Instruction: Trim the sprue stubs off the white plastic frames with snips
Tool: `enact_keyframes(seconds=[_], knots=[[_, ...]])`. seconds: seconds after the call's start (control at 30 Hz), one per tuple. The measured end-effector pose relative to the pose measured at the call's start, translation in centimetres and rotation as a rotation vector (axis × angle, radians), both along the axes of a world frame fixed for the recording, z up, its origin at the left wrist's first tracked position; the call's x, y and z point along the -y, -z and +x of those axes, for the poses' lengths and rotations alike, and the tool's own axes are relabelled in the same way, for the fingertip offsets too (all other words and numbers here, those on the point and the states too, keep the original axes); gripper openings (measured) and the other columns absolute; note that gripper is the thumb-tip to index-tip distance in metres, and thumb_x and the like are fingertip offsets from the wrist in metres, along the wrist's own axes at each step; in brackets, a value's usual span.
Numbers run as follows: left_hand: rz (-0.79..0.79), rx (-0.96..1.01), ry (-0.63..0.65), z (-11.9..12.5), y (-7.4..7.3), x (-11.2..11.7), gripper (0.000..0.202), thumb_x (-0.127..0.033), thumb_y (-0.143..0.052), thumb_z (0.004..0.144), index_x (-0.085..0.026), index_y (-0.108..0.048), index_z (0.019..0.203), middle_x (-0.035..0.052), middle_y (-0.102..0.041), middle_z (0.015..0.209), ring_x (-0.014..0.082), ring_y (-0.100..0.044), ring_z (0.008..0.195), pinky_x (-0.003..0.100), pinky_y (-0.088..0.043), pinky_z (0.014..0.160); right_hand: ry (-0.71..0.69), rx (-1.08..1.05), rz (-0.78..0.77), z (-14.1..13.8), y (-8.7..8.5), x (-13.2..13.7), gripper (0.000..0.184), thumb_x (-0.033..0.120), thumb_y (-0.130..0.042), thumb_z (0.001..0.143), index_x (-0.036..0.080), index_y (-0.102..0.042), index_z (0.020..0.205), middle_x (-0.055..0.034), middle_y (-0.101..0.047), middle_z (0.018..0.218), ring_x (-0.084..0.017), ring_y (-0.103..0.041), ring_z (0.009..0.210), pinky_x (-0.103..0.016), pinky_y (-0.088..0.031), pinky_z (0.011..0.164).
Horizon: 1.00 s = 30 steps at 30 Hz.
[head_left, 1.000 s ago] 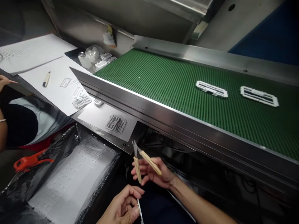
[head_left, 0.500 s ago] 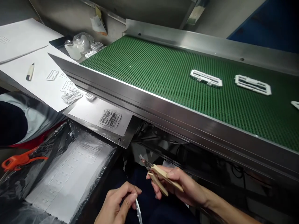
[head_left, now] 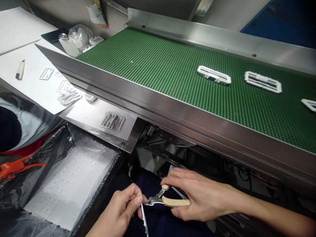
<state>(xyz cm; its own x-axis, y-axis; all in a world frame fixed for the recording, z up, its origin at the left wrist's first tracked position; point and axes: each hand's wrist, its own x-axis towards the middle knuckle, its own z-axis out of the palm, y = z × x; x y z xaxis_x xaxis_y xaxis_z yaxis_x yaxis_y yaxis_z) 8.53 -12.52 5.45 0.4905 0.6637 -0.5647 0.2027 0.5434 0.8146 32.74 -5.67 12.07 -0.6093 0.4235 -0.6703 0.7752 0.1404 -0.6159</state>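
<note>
Low in front of me, my left hand (head_left: 127, 207) pinches a thin white plastic part (head_left: 144, 219) between thumb and fingers, seen nearly edge-on. My right hand (head_left: 197, 194) grips cutting nippers (head_left: 170, 200) with cream handles. The metal jaws point left and sit at the top end of the white part, close by my left fingertips; whether they touch it I cannot tell. Beyond my hands runs a green conveyor belt (head_left: 148, 72). On it lie white plastic frames, one (head_left: 214, 75) near the middle and another (head_left: 263, 81) farther right.
A metal rail (head_left: 158, 102) edges the belt. At left, an open black plastic-lined box (head_left: 74, 187) holds white sheets with frames, and orange-handled cutters (head_left: 17, 167) rest at its side. A utility knife (head_left: 20, 69), loose frames (head_left: 113, 121) and a small bottle (head_left: 69, 45) lie beyond. A person's sleeve (head_left: 29, 121) shows.
My right hand has turned over, palm now downward, and brought the nippers left to the white part. The surroundings have shifted slightly up and left in view.
</note>
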Motion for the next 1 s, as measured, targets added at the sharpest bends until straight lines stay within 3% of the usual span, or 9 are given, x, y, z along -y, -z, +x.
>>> enact_keyframes(seconds=[0.4, 0.67, 0.83, 1.0], knots=[[0.089, -0.073, 0.049, 0.5, -0.9, -0.3, 0.034, -0.044, -0.033, 0.097, -0.023, -0.044, 0.073, -0.0026, -0.057, 0.066, 0.0157, -0.046, 0.062, 0.028, -0.029, 0.059, -0.14, 0.0, 0.106, -1.3, -0.5, -0.9, 0.035, 0.038, -0.067, 0.068, 0.021, -0.062, 0.097, -0.0027, -0.056, 0.087, -0.02, -0.054, 0.082, -0.031, -0.045, 0.075], [0.129, -0.094, 0.085, 0.5, -0.7, -0.1, 0.036, -0.047, -0.031, 0.096, -0.023, -0.043, 0.072, -0.0034, -0.054, 0.062, 0.015, -0.043, 0.056, 0.029, -0.027, 0.055, -0.178, 0.057, 0.13, -1.6, -1.4, -1.3, 0.036, 0.036, -0.067, 0.067, 0.021, -0.063, 0.1, -0.0035, -0.058, 0.088, -0.021, -0.056, 0.08, -0.033, -0.047, 0.077], [0.139, -0.082, 0.103, 0.5, -0.7, -0.3, 0.036, -0.046, -0.031, 0.097, -0.023, -0.044, 0.072, -0.0032, -0.053, 0.063, 0.0148, -0.043, 0.057, 0.028, -0.028, 0.055, -0.19, 0.041, 0.141, -1.6, -1.1, -1.4, 0.031, 0.038, -0.067, 0.068, 0.021, -0.063, 0.094, -0.0026, -0.058, 0.084, -0.019, -0.056, 0.076, -0.03, -0.047, 0.074], [0.133, -0.059, 0.145, 0.7, -0.6, -0.5, 0.035, -0.045, -0.03, 0.097, -0.024, -0.043, 0.072, -0.0037, -0.053, 0.062, 0.0144, -0.043, 0.056, 0.027, -0.028, 0.054, -0.266, 0.082, 0.155, -2.0, -1.9, -2.1, 0.034, 0.038, -0.065, 0.069, 0.023, -0.065, 0.099, -0.002, -0.06, 0.082, -0.019, -0.057, 0.069, -0.029, -0.046, 0.067]])
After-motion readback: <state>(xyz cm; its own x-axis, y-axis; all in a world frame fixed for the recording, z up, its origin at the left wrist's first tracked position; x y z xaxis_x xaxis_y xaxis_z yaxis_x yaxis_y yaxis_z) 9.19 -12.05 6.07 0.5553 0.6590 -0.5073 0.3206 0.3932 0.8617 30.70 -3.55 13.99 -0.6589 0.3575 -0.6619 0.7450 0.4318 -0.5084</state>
